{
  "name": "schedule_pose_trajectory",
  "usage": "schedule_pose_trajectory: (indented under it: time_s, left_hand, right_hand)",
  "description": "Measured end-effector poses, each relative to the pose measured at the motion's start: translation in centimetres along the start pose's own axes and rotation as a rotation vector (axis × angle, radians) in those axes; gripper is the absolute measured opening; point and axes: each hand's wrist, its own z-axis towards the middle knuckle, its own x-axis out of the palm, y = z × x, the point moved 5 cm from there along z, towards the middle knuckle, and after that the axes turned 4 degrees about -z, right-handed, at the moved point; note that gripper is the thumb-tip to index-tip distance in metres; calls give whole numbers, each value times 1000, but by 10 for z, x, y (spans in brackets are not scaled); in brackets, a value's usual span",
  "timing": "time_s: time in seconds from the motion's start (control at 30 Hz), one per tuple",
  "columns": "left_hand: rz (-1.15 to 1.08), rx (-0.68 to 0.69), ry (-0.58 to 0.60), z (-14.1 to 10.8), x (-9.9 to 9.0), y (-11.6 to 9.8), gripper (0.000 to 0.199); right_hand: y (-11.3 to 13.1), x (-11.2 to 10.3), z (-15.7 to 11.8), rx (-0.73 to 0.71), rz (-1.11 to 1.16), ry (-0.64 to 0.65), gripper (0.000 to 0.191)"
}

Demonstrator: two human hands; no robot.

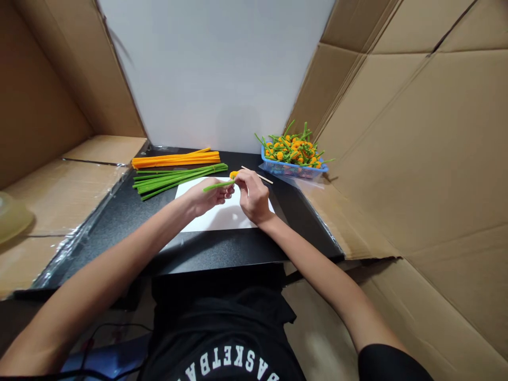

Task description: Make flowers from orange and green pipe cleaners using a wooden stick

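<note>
Over a white sheet (214,216), my left hand (207,197) has its fingers curled round a green fuzzy stem (216,186). My right hand (253,196) pinches the stem's far end, just below a small orange fuzzy coil (234,174). A thin wooden stick (262,177) lies beyond my right hand, partly hidden by it. To the left are a bundle of orange fuzzy stems (174,160) and, nearer me, a spread of green ones (170,180).
A blue basket (291,169) heaped with orange and green pieces stands at the back right of the black table (198,255). Cardboard walls (428,137) flank both sides. A pale rounded object (11,217) sits at the far left.
</note>
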Motion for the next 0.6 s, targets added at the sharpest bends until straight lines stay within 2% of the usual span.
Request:
schedule_pose_trajectory:
  time_s: [0.13,0.23,0.33,0.47,0.6]
  left_hand:
    - [198,272,-300,2,-7,-1,27]
    - [285,429,-455,-1,-5,3,19]
    - [321,469,-480,-3,-4,6,21]
    - [336,515,-477,-4,-6,6,20]
    - [201,520,-449,1,-8,12,23]
  right_hand:
    - [-13,4,-2,186,127,-75,15]
    - [-21,10,-5,290,300,-89,20]
    - [-26,15,-5,376,434,-76,28]
    - [-30,19,-6,445,480,-82,33]
    - [-36,22,-7,497,491,-102,32]
